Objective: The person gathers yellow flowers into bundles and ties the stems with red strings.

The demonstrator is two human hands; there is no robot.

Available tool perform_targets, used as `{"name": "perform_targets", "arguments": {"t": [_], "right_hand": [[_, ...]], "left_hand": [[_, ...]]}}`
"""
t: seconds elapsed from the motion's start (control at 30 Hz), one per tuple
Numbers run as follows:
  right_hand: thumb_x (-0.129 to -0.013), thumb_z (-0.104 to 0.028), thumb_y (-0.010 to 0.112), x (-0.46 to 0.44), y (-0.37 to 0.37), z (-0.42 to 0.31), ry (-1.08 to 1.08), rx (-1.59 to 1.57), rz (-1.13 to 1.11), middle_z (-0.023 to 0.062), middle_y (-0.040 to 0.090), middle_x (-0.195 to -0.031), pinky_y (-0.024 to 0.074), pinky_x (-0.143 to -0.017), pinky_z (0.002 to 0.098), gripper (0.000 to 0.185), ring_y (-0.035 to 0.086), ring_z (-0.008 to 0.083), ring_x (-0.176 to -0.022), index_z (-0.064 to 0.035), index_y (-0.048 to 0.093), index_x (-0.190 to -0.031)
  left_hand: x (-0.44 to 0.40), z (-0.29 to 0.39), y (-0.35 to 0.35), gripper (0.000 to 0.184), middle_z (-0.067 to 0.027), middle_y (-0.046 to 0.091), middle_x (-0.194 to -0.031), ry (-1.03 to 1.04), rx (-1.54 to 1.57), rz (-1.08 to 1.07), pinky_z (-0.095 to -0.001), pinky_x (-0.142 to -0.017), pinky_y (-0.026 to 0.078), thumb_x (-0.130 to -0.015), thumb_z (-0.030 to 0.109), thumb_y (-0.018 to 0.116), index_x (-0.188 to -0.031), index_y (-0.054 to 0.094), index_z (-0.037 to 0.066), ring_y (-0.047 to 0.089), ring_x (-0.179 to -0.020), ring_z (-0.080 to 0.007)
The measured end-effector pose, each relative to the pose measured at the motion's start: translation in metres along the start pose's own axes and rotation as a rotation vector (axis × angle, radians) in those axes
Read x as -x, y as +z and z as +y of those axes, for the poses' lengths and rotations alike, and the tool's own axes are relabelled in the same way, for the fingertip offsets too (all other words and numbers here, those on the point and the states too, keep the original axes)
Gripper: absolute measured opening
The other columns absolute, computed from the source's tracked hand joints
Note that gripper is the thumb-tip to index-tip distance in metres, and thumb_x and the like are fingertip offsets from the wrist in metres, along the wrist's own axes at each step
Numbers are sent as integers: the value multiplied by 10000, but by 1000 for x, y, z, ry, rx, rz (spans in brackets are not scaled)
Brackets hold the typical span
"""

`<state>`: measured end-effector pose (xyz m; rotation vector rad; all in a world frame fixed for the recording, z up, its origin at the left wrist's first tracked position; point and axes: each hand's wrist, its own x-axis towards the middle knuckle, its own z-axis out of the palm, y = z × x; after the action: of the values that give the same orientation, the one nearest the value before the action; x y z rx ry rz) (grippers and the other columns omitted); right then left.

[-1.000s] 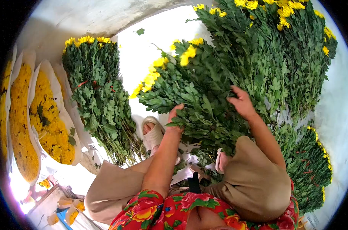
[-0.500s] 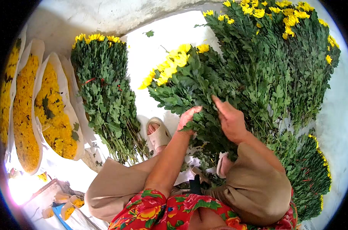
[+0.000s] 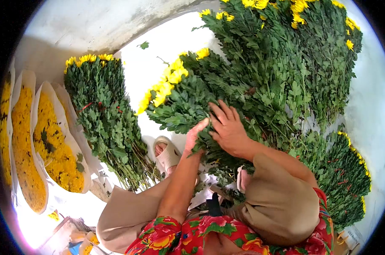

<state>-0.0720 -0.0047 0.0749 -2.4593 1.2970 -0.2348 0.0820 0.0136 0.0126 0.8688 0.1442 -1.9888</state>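
A bunch of yellow chrysanthemums (image 3: 179, 102) lies slanted in front of me, blooms to the upper left, leafy stems coming down toward my knees. My left hand (image 3: 195, 132) is closed around its stems from the left side; the leaves hide most of its fingers. Fingers apart, my right hand (image 3: 230, 132) rests on the bunch's leaves from the right, close beside my left thumb. The lower stem ends are partly covered by my hands and arms.
A large pile of chrysanthemums (image 3: 281, 72) fills the right, with another bundle (image 3: 345, 182) below it. At left lie a tied bundle (image 3: 103, 97) and paper-wrapped yellow flowers (image 3: 59, 148). A sandalled foot (image 3: 166, 154) is near the stems. A wall (image 3: 86, 21) stands behind.
My right hand has moved left onto the bunch, its fingers now spread rather than pointing. My left hand keeps its hold. The whole view has shifted slightly.
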Motion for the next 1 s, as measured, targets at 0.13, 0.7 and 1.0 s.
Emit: {"name": "perform_targets", "arguments": {"t": [0.13, 0.7, 1.0], "right_hand": [[-917, -284, 591, -2, 29, 25, -87, -237, -18, 190, 368, -1461, 316, -1092, 503, 499, 358, 398, -1339, 26, 493, -1295], [-921, -102, 601, 2, 33, 181, 472, -441, 510, 98, 668, -1167, 499, -728, 352, 332, 617, 242, -764, -54, 602, -1250], [-873, -74, 616, -41, 68, 155, 252, -22, 325, 119, 595, -958, 500, -708, 415, 416, 590, 319, -826, -107, 584, -1286]], "left_hand": [[-10, 0, -25, 381, -136, 641, -1178, -8, 136, -68, -435, -944, 493, -886, 190, 610, -1230, 594, 26, 616, -1068, -290], [-17, 4, -46, 388, -137, 669, -1145, 11, 139, 189, -447, -925, 510, -876, 230, 629, -1196, 612, 11, 646, -1028, -309], [-20, 1, -58, 419, -162, 649, -1185, -30, 207, 140, -468, -959, 490, -872, 232, 615, -1225, 594, 6, 624, -1070, -335]]}}
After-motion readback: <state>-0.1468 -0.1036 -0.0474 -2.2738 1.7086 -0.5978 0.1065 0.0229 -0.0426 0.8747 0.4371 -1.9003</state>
